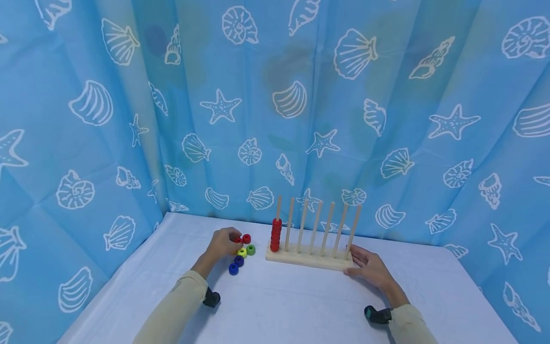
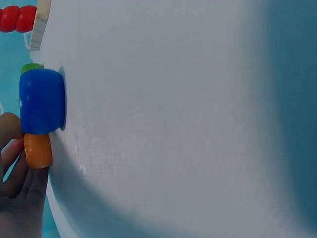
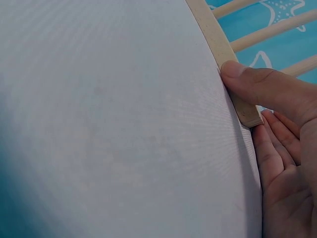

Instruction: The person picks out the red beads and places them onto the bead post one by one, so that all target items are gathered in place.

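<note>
A wooden bead rack (image 1: pixel 309 259) stands upright on the table, its base carrying a row of several pegs. Red beads (image 1: pixel 276 235) are stacked on the leftmost peg. My right hand (image 1: pixel 369 268) grips the base's right end, thumb on the front edge, as the right wrist view also shows. At the loose beads, my left hand (image 1: pixel 221 244) has its fingertips at a red bead (image 1: pixel 238 240), seemingly pinching it; that contact is partly hidden. Close by lie another red bead (image 1: pixel 246 239), a green bead (image 1: pixel 251 249), a yellow bead (image 1: pixel 242 252), an orange bead (image 2: pixel 38 151) and two blue beads (image 1: pixel 233 269).
A white cloth (image 1: pixel 296 306) covers the table. Behind and at both sides hangs a blue curtain (image 1: pixel 266 138) with white shell and starfish prints, close to the back of the rack. Dark wrist cameras (image 1: pixel 378 315) sit below both hands.
</note>
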Action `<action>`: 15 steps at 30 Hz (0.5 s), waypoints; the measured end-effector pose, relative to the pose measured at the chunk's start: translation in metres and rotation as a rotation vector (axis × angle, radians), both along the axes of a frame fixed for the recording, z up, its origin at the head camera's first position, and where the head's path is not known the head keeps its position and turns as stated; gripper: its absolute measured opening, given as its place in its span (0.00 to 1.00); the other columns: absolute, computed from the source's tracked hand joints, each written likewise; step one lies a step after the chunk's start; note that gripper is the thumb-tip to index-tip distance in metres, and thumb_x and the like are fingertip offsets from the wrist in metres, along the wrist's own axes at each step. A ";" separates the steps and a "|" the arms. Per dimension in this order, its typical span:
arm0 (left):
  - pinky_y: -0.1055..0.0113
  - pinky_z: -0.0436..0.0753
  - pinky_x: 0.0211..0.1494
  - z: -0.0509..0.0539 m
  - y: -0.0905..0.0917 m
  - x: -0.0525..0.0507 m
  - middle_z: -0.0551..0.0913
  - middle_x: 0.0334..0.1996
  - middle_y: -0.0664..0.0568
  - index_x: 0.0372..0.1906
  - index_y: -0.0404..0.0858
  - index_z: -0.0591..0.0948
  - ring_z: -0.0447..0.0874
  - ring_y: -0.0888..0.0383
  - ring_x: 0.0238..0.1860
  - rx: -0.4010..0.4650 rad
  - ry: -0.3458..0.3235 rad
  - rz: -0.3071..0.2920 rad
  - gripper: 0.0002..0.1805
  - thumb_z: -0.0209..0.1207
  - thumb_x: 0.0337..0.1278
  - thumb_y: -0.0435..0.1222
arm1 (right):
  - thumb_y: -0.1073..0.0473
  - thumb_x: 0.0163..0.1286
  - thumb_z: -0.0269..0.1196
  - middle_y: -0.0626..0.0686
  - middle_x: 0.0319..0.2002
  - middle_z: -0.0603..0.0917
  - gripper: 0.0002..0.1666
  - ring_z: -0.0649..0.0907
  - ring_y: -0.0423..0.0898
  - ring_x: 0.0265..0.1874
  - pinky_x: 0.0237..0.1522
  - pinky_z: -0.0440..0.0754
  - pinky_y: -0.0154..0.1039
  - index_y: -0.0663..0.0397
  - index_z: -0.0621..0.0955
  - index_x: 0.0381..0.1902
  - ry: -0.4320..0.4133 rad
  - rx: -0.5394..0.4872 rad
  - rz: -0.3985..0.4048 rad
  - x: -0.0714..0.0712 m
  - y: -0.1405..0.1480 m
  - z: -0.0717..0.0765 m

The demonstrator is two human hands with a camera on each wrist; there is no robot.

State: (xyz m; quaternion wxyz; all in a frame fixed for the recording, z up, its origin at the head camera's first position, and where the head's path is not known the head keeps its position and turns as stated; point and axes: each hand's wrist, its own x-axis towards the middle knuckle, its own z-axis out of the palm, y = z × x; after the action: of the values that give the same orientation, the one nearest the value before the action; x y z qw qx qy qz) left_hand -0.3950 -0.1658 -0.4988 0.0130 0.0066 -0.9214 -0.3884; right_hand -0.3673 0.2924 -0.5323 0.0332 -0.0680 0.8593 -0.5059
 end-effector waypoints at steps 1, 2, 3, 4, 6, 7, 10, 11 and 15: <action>0.58 0.83 0.51 0.000 0.000 0.000 0.83 0.41 0.50 0.48 0.38 0.82 0.81 0.52 0.45 0.000 -0.004 0.003 0.18 0.70 0.50 0.32 | 0.56 0.50 0.77 0.64 0.70 0.64 0.56 0.68 0.60 0.67 0.62 0.70 0.47 0.61 0.62 0.73 0.003 0.005 0.000 0.000 0.000 0.000; 0.58 0.83 0.52 0.000 0.000 0.000 0.83 0.41 0.49 0.48 0.38 0.82 0.81 0.51 0.46 0.005 -0.008 0.007 0.19 0.70 0.49 0.31 | 0.57 0.50 0.77 0.64 0.71 0.64 0.56 0.68 0.59 0.67 0.62 0.70 0.47 0.60 0.62 0.73 -0.002 0.003 -0.008 0.000 0.000 0.000; 0.57 0.83 0.52 0.000 0.000 0.000 0.83 0.42 0.49 0.49 0.37 0.82 0.81 0.51 0.47 0.005 -0.007 0.002 0.19 0.70 0.48 0.31 | 0.56 0.50 0.77 0.64 0.71 0.64 0.56 0.68 0.60 0.67 0.62 0.70 0.47 0.60 0.62 0.73 0.001 0.010 -0.009 0.000 0.000 0.001; 0.57 0.83 0.52 0.000 -0.001 0.001 0.83 0.42 0.49 0.49 0.38 0.82 0.81 0.50 0.47 0.010 -0.007 0.000 0.20 0.70 0.48 0.30 | 0.56 0.51 0.77 0.64 0.70 0.64 0.56 0.68 0.60 0.67 0.62 0.70 0.47 0.60 0.62 0.73 0.002 0.013 -0.013 0.000 0.000 0.001; 0.57 0.83 0.52 -0.002 -0.002 0.001 0.83 0.43 0.48 0.49 0.38 0.82 0.81 0.50 0.48 0.025 -0.002 -0.002 0.20 0.71 0.47 0.29 | 0.56 0.51 0.77 0.65 0.70 0.64 0.56 0.68 0.60 0.67 0.62 0.70 0.48 0.61 0.61 0.73 0.005 0.021 -0.016 0.000 0.000 0.002; 0.56 0.83 0.52 -0.002 -0.002 0.002 0.83 0.43 0.48 0.49 0.38 0.82 0.81 0.50 0.48 0.032 0.006 -0.007 0.20 0.70 0.47 0.29 | 0.56 0.51 0.77 0.65 0.70 0.64 0.56 0.68 0.61 0.67 0.62 0.70 0.48 0.61 0.61 0.73 0.005 0.022 -0.018 0.000 0.000 0.002; 0.57 0.83 0.52 -0.006 -0.005 0.003 0.83 0.42 0.49 0.49 0.38 0.82 0.81 0.50 0.47 0.043 0.030 -0.017 0.19 0.70 0.48 0.29 | 0.55 0.51 0.77 0.65 0.70 0.64 0.57 0.68 0.61 0.67 0.61 0.70 0.48 0.62 0.61 0.73 0.002 0.025 -0.018 0.000 -0.001 0.002; 0.57 0.83 0.52 -0.007 -0.006 0.003 0.83 0.42 0.49 0.49 0.38 0.82 0.81 0.51 0.46 0.045 0.040 -0.021 0.19 0.70 0.49 0.29 | 0.55 0.51 0.77 0.65 0.70 0.64 0.57 0.68 0.61 0.67 0.61 0.70 0.48 0.62 0.61 0.73 0.000 0.024 -0.018 0.000 -0.001 0.001; 0.57 0.83 0.51 -0.010 -0.007 0.004 0.83 0.41 0.50 0.48 0.38 0.82 0.81 0.52 0.44 0.054 0.063 -0.029 0.18 0.70 0.49 0.30 | 0.56 0.51 0.77 0.65 0.70 0.64 0.57 0.68 0.61 0.67 0.61 0.71 0.47 0.62 0.61 0.73 0.002 0.023 -0.011 -0.001 0.000 0.001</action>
State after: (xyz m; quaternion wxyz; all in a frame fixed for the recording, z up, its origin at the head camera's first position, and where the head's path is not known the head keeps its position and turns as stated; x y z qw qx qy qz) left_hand -0.3909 -0.1730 -0.5084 0.0364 -0.0185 -0.9097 -0.4133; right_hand -0.3678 0.2919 -0.5316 0.0304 -0.0632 0.8655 -0.4960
